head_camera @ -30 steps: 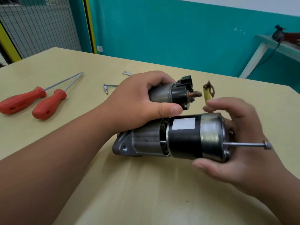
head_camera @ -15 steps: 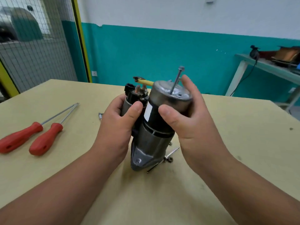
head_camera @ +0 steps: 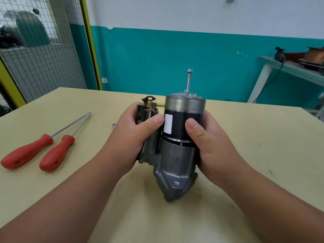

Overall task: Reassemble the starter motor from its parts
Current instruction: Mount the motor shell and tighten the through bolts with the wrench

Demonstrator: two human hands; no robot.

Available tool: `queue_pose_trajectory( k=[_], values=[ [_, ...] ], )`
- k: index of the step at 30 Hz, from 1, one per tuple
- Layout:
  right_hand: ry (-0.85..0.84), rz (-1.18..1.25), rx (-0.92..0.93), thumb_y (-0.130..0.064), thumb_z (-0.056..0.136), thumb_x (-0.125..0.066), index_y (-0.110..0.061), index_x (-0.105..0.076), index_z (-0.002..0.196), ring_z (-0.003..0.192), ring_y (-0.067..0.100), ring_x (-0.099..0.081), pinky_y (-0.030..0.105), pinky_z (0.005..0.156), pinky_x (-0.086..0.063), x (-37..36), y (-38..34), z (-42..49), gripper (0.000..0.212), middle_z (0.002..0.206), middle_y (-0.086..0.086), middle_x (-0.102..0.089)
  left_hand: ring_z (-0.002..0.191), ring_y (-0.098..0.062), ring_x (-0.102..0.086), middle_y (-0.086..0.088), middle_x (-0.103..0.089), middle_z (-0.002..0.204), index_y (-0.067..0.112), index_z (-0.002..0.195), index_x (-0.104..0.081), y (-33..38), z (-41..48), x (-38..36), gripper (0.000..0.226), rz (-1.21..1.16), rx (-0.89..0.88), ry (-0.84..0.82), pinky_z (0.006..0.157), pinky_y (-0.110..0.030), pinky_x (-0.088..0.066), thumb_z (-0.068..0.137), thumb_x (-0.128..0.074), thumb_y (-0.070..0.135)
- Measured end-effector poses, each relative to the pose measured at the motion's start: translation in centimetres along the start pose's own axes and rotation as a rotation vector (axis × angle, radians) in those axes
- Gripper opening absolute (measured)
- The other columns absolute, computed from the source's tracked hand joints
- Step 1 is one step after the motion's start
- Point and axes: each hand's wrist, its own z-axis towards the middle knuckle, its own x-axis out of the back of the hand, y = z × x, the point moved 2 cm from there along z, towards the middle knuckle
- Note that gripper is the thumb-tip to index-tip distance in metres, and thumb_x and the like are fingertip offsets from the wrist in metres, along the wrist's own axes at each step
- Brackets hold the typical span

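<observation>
On the left of the table (head_camera: 263, 137), 2 red-handled screwdrivers (head_camera: 28, 152) lie side by side, well apart from the work. The left hand (head_camera: 133, 137) is clamped round the solenoid (head_camera: 145, 113), thumb across its near face. Behind it a yellow-sleeved lead (head_camera: 160, 103) pokes out unattached; it could be pinched or bent if the unit twists.

The starter motor (head_camera: 177, 155) stands upright at the centre, its narrow nose touching the table. That footing looks poor: loosen either grip and it would probably topple. 1 through bolt (head_camera: 188, 81) stands tall out of the end cap (head_camera: 185, 104), clearly not run home; tilt the motor and it may slide out, or bind if driven crooked. The right hand (head_camera: 213, 148) is wrapped round the black body, thumb on the near side.

No tray, box or bin shows. The motor casing is the only enclosure, its insides hidden. A far-right shelf (head_camera: 289, 67) carries objects too blurred to name.
</observation>
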Motion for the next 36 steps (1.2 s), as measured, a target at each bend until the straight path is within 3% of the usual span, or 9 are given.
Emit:
queue_pose_trajectory(
  k=[4,7,10,12,16,23,27,32,36],
  values=[
    [-0.053,-0.071,0.145,-0.043,0.078,-0.084,-0.021,-0.049,0.146,0.128,0.027,-0.063,0.040,0.101,-0.056,0.0,-1.3,-0.1,0.079,0.135,0.005,-0.066,0.087,-0.020,-0.073,-0.008,-0.073,0.096,0.021,0.106,-0.063,1.6,-0.7,0.0,0.041,0.103,-0.232,0.060,0.068,-0.055,-0.063,0.074,-0.078,0.043],
    [-0.083,-0.033,0.122,-0.060,0.071,-0.086,-0.019,-0.045,0.150,0.129,0.028,-0.062,0.044,0.104,-0.054,-0.5,-1.3,-0.1,0.099,0.138,0.008,-0.064,0.099,-0.042,-0.072,-0.020,-0.069,0.106,0.024,0.106,-0.066,1.8,-0.5,0.1,0.040,0.081,-0.187,-0.006,0.077,-0.074,-0.057,0.074,-0.078,0.045],
    [-0.108,0.005,0.099,-0.059,0.073,-0.084,-0.020,-0.044,0.151,0.130,0.025,-0.062,0.039,0.103,-0.055,-0.8,-1.3,-0.1,0.096,0.139,0.006,-0.065,0.108,-0.058,-0.064,-0.035,-0.062,0.114,0.024,0.105,-0.072,1.5,-0.1,0.6,0.037,0.042,-0.103,-0.054,0.080,-0.073,-0.060,0.076,-0.075,0.046],
    [-0.128,0.004,0.100,-0.056,0.075,-0.082,-0.020,-0.043,0.152,0.132,0.025,-0.061,0.037,0.104,-0.054,-1.0,-1.3,-0.1,0.094,0.141,0.007,-0.064,0.111,-0.059,-0.063,-0.038,-0.061,0.117,0.016,0.110,-0.071,1.3,-0.1,0.7,0.044,0.009,-0.093,-0.055,0.085,-0.065,-0.061,0.076,-0.074,0.044],
    [-0.130,-0.019,0.118,-0.055,0.074,-0.081,-0.021,-0.044,0.150,0.132,0.021,-0.062,0.033,0.103,-0.054,-1.2,-1.5,-0.1,0.092,0.141,0.003,-0.064,0.122,-0.052,-0.065,-0.032,-0.067,0.126,0.011,0.120,-0.069,1.4,-0.2,0.7,0.052,0.008,-0.096,-0.058,0.104,-0.076,-0.050,0.078,-0.075,0.042],
    [-0.135,0.063,0.121,-0.038,0.084,-0.072,-0.026,-0.049,0.145,0.128,0.018,-0.064,0.027,0.096,-0.055,-0.9,-1.3,-0.5,0.067,0.136,-0.002,-0.068,0.109,-0.039,-0.073,-0.012,-0.075,0.108,0.033,0.101,-0.076,1.6,-0.2,0.4,0.033,0.050,-0.074,-0.047,0.080,-0.053,-0.063,0.071,-0.076,0.050],
    [-0.119,0.058,0.095,-0.045,0.084,-0.073,-0.031,-0.052,0.141,0.125,0.014,-0.066,0.024,0.094,-0.056,-0.6,-1.2,-0.4,0.062,0.132,-0.005,-0.070,0.111,-0.037,-0.074,-0.010,-0.076,0.107,0.039,0.093,-0.075,1.5,-0.1,0.4,0.028,0.061,-0.057,-0.028,0.095,-0.063,-0.061,0.068,-0.077,0.052],
    [-0.172,0.021,0.066,-0.058,0.077,-0.080,-0.024,-0.046,0.151,0.135,0.026,-0.058,0.043,0.109,-0.051,-0.3,-1.5,-0.4,0.088,0.143,0.005,-0.063,0.118,-0.036,-0.072,-0.011,-0.077,0.117,0.035,0.105,-0.077,1.6,-0.3,0.2,0.046,0.043,-0.041,0.017,0.102,-0.066,-0.057,0.063,-0.080,0.053],
    [-0.126,0.038,0.050,-0.038,0.088,-0.071,-0.030,-0.053,0.141,0.124,0.014,-0.066,0.026,0.094,-0.057,-0.6,-0.7,-0.4,0.057,0.131,-0.006,-0.071,0.113,-0.037,-0.074,-0.012,-0.078,0.116,0.026,0.116,-0.075,1.3,-0.2,0.2,0.058,0.042,-0.028,0.063,0.097,-0.069,-0.059,0.066,-0.079,0.054]
  ],
)
